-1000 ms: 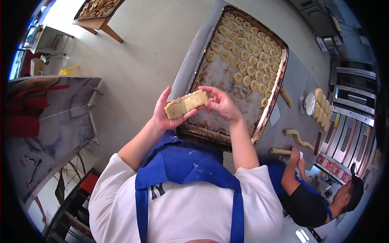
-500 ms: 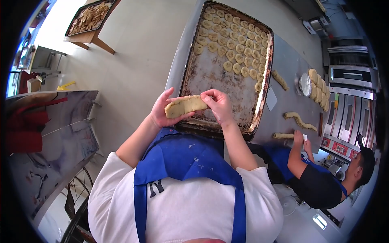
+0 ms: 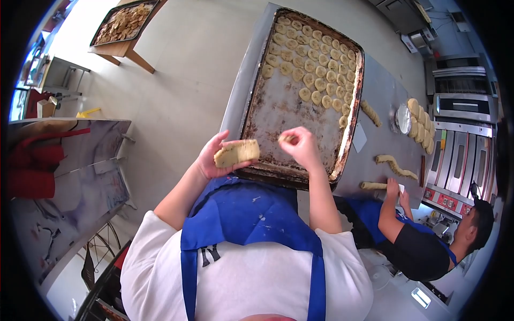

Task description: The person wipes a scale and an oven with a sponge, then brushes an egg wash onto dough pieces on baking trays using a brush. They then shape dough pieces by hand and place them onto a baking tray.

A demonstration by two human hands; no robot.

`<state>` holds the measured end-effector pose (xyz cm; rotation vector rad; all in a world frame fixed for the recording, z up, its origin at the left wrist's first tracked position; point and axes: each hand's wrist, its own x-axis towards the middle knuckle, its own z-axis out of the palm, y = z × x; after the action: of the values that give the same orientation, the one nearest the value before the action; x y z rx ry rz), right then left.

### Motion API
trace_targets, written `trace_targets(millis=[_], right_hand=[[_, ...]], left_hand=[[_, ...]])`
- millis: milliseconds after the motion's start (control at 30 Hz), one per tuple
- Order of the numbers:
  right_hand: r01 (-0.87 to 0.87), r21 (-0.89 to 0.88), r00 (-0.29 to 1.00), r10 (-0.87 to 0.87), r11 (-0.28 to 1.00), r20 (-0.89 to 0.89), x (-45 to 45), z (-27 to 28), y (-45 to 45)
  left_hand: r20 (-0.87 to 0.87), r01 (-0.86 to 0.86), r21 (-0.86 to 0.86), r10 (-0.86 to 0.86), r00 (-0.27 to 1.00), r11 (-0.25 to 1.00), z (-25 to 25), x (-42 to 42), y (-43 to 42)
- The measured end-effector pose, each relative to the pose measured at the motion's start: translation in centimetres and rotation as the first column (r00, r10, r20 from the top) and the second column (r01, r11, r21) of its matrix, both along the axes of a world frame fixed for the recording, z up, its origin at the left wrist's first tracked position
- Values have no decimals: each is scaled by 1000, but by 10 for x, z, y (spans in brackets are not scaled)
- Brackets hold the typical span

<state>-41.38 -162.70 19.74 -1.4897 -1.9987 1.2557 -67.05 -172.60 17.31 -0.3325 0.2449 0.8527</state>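
A short length of sliced dough roll (image 3: pixel 237 153) lies across my left hand (image 3: pixel 213 156), its fingers curled beneath and the thumb raised beside it. My right hand (image 3: pixel 304 150) is a little to the right, over the near part of the baking tray, pinching a dough slice (image 3: pixel 289 139) between thumb and fingertips. The worn, browned baking tray (image 3: pixel 262 115) stretches away in front of me. On its far and right side lie several rows of round, flat dough slices (image 3: pixel 320 72); bare metal shows in the near left part.
On the metal table (image 3: pixel 377 80) to the right lie dough rolls (image 3: pixel 396 167), a white scraper (image 3: pixel 360 137), a foil-topped round container (image 3: pixel 403 118) and a pile of dough pieces (image 3: pixel 421 125). A co-worker (image 3: pixel 417 246) handles dough there. Another full tray (image 3: pixel 124 22) stands on a wooden table, upper left.
My right hand has come away from the dough roll to the right with a slice pinched off. The roll in my left hand is shorter.
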Motion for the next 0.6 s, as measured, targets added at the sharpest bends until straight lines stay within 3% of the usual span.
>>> trace_targets(millis=[33, 67, 167, 300, 333, 433, 600], right_hand=[[60, 212, 987, -89, 975, 132, 1, -17, 4], [60, 240, 988, -91, 969, 121, 2, -31, 5], [-58, 238, 982, 13, 970, 188, 8, -64, 6], [-195, 347, 926, 55, 918, 374, 7, -58, 9], [-120, 275, 905, -9, 954, 426, -5, -41, 9], [9, 503, 885, -242, 864, 399, -28, -64, 32], [-182, 622, 835, -214, 762, 507, -37, -93, 41]], left_hand=[[-31, -39, -39, 38, 999, 998, 2, 1, 4], [-62, -75, -78, 70, 996, 994, 5, 3, 5], [-13, -94, 92, 95, 995, 991, 17, 0, 6], [16, -99, 106, 98, 995, 990, 24, -3, 1], [-4, -107, 77, 108, 994, 991, 24, -3, 1], [-49, -122, -7, 122, 991, 992, 16, 0, -5], [-180, -140, -41, 130, 975, 989, 20, -1, -5]])
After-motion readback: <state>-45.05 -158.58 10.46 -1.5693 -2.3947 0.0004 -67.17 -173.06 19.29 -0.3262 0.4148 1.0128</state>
